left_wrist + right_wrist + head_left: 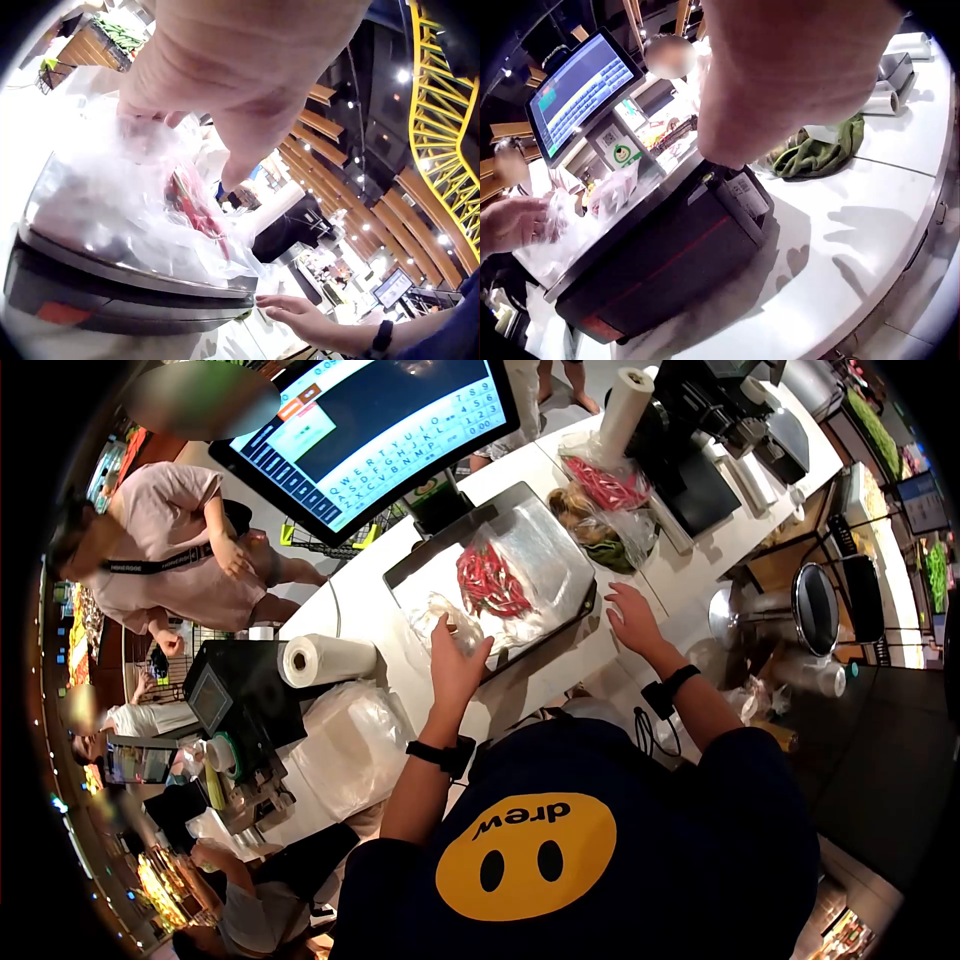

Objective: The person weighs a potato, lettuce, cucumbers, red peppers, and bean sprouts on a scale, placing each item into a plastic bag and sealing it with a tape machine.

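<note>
A clear plastic bag of red chili peppers [492, 582] lies on the metal pan of a scale [568, 565]. My left hand [458, 668] grips the bunched end of the bag at the pan's near left side; in the left wrist view its fingertips are partly hidden by the cloudy plastic [112, 172]. Off the scale's right corner is my right hand [636, 620], fingers spread and holding nothing. Seen from the right wrist, the dark scale body [660, 262] stands on the counter below that hand.
A touch screen [400, 430] rises behind the scale. Right of it lie bagged red peppers [605, 485] and green vegetables [610, 552], near an upright plastic roll [627, 410]. Another roll [325, 660] and a stack of bags [350, 745] are at left. A person [165, 545] stands across the counter.
</note>
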The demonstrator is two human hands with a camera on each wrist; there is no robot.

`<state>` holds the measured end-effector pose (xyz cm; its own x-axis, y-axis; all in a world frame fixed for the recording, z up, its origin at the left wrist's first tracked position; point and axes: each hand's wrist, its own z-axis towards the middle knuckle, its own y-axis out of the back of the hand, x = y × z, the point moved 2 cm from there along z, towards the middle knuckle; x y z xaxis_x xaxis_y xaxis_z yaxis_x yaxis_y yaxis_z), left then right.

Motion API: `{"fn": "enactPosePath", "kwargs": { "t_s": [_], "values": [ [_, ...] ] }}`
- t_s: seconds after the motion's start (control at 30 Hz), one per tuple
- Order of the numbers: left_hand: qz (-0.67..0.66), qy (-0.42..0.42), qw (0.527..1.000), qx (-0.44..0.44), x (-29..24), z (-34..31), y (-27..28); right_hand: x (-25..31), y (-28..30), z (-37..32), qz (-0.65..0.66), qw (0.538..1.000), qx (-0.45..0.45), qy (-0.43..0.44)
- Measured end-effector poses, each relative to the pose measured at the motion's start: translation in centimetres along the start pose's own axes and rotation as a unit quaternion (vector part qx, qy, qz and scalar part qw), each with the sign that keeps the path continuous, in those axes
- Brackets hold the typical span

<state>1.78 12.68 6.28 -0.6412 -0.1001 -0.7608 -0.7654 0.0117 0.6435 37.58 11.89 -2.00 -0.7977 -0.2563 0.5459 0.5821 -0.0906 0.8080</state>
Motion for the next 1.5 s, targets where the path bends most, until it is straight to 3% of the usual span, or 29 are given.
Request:
{"fn": "enactPosePath", "kwargs": {
  "t_s": [0.03, 0.13, 0.27, 0.4, 0.57, 0.7, 0.77, 0.83, 0.93, 1.0, 1.07, 1.1, 1.13, 1.2, 1.33, 1.4, 1.47, 1.5],
  "values": [
    [0.018, -0.017, 0.999, -0.026, -0.1, 0.2, -0.3, 0.2, -0.2, 0.0, 0.009, 1.000, 0.014, 0.000],
    [0.065, 0.089, 0.994, -0.018, -1.1, 0.5, -0.2, 0.1, -0.9, 0.0, 0.015, 0.999, 0.040, 0.015],
    [0.063, 0.106, 0.989, -0.076, -0.3, 0.3, 0.1, 0.2, -1.2, 0.3, 0.025, 0.997, 0.049, 0.053],
    [-0.032, 0.021, 0.977, -0.210, 2.0, -0.1, 0.3, -0.6, -1.9, 1.1, 0.041, 0.996, 0.061, 0.057],
    [-0.132, 0.136, 0.956, -0.226, 2.3, -1.6, 1.7, -1.2, -1.4, 2.0, 0.093, 0.992, 0.074, 0.032],
    [-0.038, 0.149, 0.962, -0.224, 4.0, -2.5, 2.7, -1.2, 1.9, 4.0, 0.127, 0.991, 0.020, 0.031],
    [0.041, 0.127, 0.960, -0.246, 7.1, -2.7, 1.5, 0.3, 3.8, 6.3, 0.215, 0.976, -0.020, -0.014],
    [-0.009, 0.225, 0.947, -0.230, 9.7, -2.5, 0.2, 2.0, 4.3, 9.0, 0.288, 0.957, -0.026, -0.033],
    [-0.044, 0.304, 0.922, -0.234, 11.0, -2.5, -0.7, 5.2, 1.0, 13.8, 0.404, 0.913, 0.044, -0.036],
    [-0.053, 0.323, 0.912, -0.249, 8.2, -3.0, 0.0, 8.8, -0.8, 15.9, 0.468, 0.859, 0.170, -0.120],
    [-0.008, 0.275, 0.916, -0.293, 9.6, -3.2, -0.9, 10.4, -3.9, 17.6, 0.449, 0.859, 0.231, -0.085],
    [0.016, 0.252, 0.915, -0.314, 9.8, -3.4, -1.1, 11.0, -5.3, 18.1, 0.392, 0.887, 0.236, -0.062],
    [0.022, 0.259, 0.919, -0.298, 10.2, -3.5, -1.2, 11.1, -6.1, 18.5, 0.271, 0.933, 0.238, -0.007],
    [0.034, 0.273, 0.925, -0.264, 10.7, -3.7, -1.3, 11.3, -6.3, 18.8, 0.100, 0.971, 0.202, 0.076],
    [0.010, 0.243, 0.916, -0.318, 7.6, -4.5, -0.6, 11.8, -3.7, 18.7, -0.051, 0.974, 0.169, 0.143],
    [-0.061, 0.224, 0.920, -0.317, 6.7, -4.8, 0.0, 11.2, -3.1, 19.3, -0.026, 0.975, 0.146, 0.166],
    [-0.166, 0.184, 0.915, -0.317, 4.4, -5.1, 1.2, 12.4, -2.3, 19.3, 0.026, 0.956, 0.110, 0.270],
    [-0.184, 0.157, 0.922, -0.302, 2.8, -5.3, 1.9, 13.4, -2.6, 19.1, 0.100, 0.942, 0.134, 0.290]
  ]
}}
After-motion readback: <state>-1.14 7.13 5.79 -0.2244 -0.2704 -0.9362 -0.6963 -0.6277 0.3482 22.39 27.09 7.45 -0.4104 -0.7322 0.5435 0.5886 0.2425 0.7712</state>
